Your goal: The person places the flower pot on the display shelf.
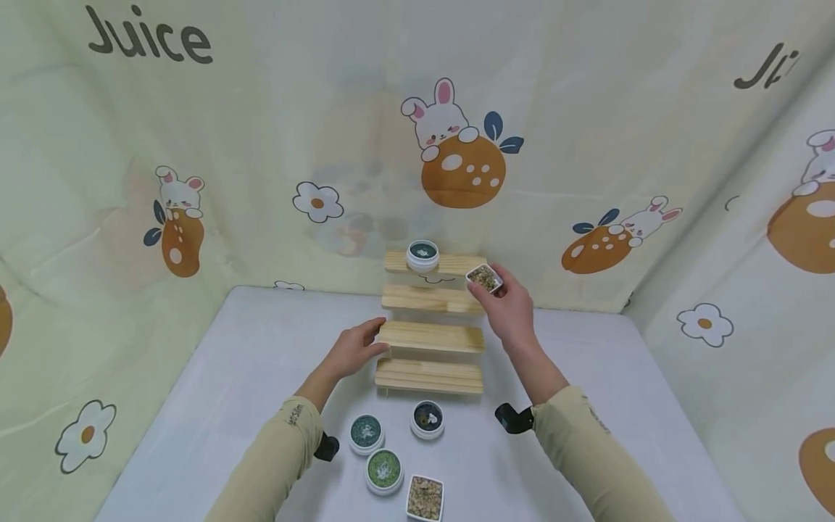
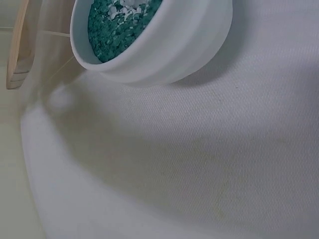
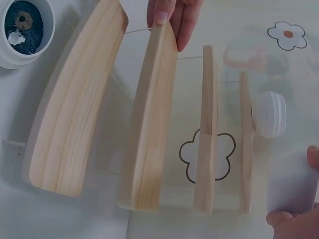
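A stepped wooden display rack (image 1: 430, 336) has several plank tiers. My right hand (image 1: 512, 308) pinches a small square white pot (image 1: 484, 278), filled with tan granules, beside the right end of the top tier. In the right wrist view, the pot (image 3: 291, 184) shows its white side between thumb and fingers, apart from the top plank. My left hand (image 1: 352, 351) grips the left end of a lower-middle plank (image 3: 149, 119), its thumb on one face and fingers behind. A round white pot (image 1: 422, 255) with dark teal filling stands on the top tier, left of its middle.
In front of the rack stand a dark-filled round pot (image 1: 427, 420), a teal round pot (image 1: 367, 433), a green round pot (image 1: 384, 471) and a square pot of tan granules (image 1: 425, 498). A printed cloth backdrop (image 1: 352, 138) hangs close behind the rack.
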`<state>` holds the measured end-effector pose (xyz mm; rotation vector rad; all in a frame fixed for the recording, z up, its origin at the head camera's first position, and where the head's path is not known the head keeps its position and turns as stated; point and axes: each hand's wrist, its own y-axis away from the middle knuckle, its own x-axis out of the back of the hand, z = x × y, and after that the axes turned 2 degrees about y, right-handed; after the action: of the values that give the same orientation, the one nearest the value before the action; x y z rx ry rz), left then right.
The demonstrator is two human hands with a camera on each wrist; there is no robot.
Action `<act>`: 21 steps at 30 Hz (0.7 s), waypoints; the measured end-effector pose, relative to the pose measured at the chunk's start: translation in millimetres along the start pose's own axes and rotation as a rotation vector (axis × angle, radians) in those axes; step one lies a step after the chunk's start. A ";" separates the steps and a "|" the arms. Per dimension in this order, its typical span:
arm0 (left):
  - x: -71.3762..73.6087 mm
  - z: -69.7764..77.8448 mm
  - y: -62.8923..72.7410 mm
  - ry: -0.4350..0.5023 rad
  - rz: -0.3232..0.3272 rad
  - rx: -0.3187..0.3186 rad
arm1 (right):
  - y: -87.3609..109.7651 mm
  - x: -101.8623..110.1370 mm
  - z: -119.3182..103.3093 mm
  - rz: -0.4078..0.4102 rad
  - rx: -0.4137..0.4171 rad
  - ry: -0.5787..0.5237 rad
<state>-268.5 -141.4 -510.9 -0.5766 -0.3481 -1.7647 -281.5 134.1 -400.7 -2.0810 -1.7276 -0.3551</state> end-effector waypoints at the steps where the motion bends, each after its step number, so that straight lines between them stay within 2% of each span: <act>1: 0.2 0.3 0.0 -0.001 -0.001 -0.002 | -1.1 -0.5 -0.9 -0.002 0.000 0.001; 11: 1.5 2.6 1.2 -0.016 0.005 0.002 | -16.3 -5.4 -7.1 0.004 -0.006 -0.026; 21: -0.5 2.4 1.5 -0.022 0.008 -0.002 | -31.9 -10.8 -2.5 0.027 -0.014 -0.024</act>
<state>-266.5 -140.1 -509.3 -0.5981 -0.3587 -1.7529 -314.6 128.2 -398.5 -2.1246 -1.7140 -0.3365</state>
